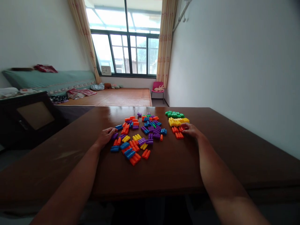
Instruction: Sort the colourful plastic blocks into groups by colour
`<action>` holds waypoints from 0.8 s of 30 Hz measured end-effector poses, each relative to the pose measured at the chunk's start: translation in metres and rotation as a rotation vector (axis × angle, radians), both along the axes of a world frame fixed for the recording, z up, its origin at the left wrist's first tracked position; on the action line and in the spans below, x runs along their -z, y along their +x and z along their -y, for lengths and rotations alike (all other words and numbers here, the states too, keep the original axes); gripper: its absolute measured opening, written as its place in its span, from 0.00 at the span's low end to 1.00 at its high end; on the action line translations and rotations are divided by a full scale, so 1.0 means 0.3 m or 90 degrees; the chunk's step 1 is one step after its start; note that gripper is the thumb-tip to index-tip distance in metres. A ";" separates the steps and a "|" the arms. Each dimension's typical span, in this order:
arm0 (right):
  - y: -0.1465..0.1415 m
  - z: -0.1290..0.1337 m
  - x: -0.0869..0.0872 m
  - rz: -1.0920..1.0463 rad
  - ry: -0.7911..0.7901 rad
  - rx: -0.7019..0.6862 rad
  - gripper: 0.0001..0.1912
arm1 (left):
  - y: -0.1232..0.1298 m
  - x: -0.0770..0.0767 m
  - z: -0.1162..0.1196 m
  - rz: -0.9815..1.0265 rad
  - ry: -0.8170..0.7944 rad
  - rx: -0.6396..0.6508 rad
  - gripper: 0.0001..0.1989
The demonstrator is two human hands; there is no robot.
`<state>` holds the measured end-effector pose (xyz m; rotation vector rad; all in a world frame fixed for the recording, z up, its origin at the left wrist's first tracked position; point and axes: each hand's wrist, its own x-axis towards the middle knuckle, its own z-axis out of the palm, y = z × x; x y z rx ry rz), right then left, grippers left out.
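Observation:
Many coloured plastic pieces lie on a dark brown table (164,175). At the left edge of the mixed pile, my left hand (106,137) rests beside a purple piece (114,136) and a blue piece (119,127); its fingers are bent, and whether they grip anything is unclear. My right hand (191,130) has its fingers curled at the orange pieces (179,135) on the right, touching or holding one. Behind these are a group of yellow pieces (178,121) and a group of green pieces (174,114). Orange and blue pieces (128,153) lie at the pile's near side.
Beyond the table is a low bed (124,96) with cloths on it. A pink chair (158,87) stands by the right wall, holding a soft toy. To the left is a dark cabinet (28,115). A square clock (106,70) stands by the window.

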<state>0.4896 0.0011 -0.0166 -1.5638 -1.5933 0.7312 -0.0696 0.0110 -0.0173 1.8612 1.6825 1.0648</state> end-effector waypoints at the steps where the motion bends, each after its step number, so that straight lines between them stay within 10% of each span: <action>1: -0.002 0.001 0.003 0.005 0.006 0.000 0.22 | 0.002 -0.003 0.002 -0.002 0.001 -0.003 0.30; 16: -0.004 0.008 -0.011 -0.004 0.074 0.022 0.17 | 0.022 -0.016 0.029 0.029 0.030 0.000 0.27; 20: -0.124 0.013 -0.049 0.022 0.222 0.056 0.14 | 0.021 0.003 0.023 0.051 0.037 0.001 0.26; 24: -0.360 0.075 -0.103 0.086 0.240 -0.092 0.15 | 0.030 -0.005 0.036 0.064 0.018 -0.015 0.25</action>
